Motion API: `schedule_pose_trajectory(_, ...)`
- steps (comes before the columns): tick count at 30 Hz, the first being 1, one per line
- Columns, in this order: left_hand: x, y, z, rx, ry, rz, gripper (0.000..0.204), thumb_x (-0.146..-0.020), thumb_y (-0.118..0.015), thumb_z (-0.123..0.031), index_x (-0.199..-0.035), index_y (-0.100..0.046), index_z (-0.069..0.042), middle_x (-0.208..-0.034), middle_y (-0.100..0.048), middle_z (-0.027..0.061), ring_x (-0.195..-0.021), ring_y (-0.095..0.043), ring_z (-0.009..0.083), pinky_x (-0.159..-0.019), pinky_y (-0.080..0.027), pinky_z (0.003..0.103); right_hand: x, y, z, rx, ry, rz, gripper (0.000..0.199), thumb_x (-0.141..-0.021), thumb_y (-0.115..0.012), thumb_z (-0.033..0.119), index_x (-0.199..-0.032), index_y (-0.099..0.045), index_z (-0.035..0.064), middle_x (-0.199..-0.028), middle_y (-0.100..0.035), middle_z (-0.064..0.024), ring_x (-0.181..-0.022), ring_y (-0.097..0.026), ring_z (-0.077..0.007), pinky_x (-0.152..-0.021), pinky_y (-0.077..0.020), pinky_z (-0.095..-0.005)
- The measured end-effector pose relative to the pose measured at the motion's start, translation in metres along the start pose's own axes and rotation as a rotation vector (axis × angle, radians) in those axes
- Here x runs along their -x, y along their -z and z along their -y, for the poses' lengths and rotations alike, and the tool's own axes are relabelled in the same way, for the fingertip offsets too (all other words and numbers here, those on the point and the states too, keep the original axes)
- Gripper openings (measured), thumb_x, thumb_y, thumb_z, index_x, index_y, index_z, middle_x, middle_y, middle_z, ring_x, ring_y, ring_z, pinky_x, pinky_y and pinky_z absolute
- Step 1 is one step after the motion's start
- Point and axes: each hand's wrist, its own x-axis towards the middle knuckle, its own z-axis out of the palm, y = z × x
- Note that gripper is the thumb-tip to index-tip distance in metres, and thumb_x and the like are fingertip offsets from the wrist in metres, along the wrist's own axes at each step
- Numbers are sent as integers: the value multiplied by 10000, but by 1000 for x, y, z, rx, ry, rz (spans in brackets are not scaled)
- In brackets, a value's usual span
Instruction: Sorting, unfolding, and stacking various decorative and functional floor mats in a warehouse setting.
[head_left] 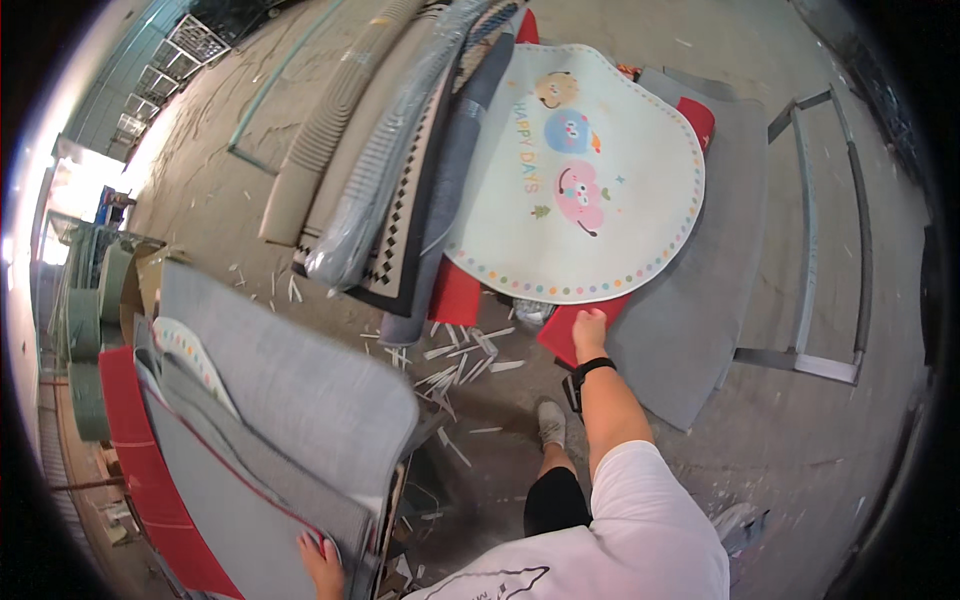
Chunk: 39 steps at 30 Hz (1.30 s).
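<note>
Rolls (385, 175) beside white mat (650, 190), scraps (507, 366) on floor (215, 215)

One left hand (322, 568) and one right hand (590, 332) make two, with one black wristband (595, 368) and one shoe (551, 425) in view. Dotted-edged white mats number two, one larger mat (640, 190) and one smaller mat (205, 368); the larger has three cartoon figures (572, 132) printed on it and four red patches (455, 297) showing around its edge. There are at least four long rugs (335, 140), one rectangular frame (809, 250) at the right, at least two green rolls (87, 400), and white scraps (436, 385) too many to count.
</note>
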Motion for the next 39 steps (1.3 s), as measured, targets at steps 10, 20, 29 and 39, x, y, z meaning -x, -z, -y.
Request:
schedule_pose_trajectory(10,-4,-27,-51,-332,136,-76,704,-836,-413,-408,-1269,-183,96,-1317,-168,295,-1231,-159,395,-1019,-111,427,-141,21,-44,-1035,-391,-75,480,-756,-578,340,-1055,-462,-17,-1053,-514,-109,-982,-487,-203,-816,-393,-364)
schedule_pose_trajectory(20,-3,-19,-41,-481,169,-39,627,-844,-417,-354,-1250,-241,91,-1295,-242,280,-1215,-198,398,-1014,-148,414,-86,116,50,214,624,229,328,-840,-409,242,-928,-537,-46,-862,-569,-244,-837,-544,-374,-716,-421,-408)
schedule_pose_trajectory(29,-5,-28,1,-393,153,-44,691,-822,-441,-276,-1293,-73,70,-1329,-80,301,-1241,-96,407,-1021,-93,437,-19,215,-118,-223,-520,245,552,-808,-446,293,-1280,-248,86,-1165,-463,-128,-1082,-445,-270,-879,-343,-387)
schedule_pose_trajectory(39,-4,-29,-4,-410,125,-38,673,-829,-423,-256,-1288,-68,84,-1323,-81,311,-1243,-89,408,-1022,-83,439,-150,12,-32,-883,-541,-135,510,-752,-603,301,-1082,-449,-56,-1037,-518,-119,-896,-517,-241,-765,-416,-361)
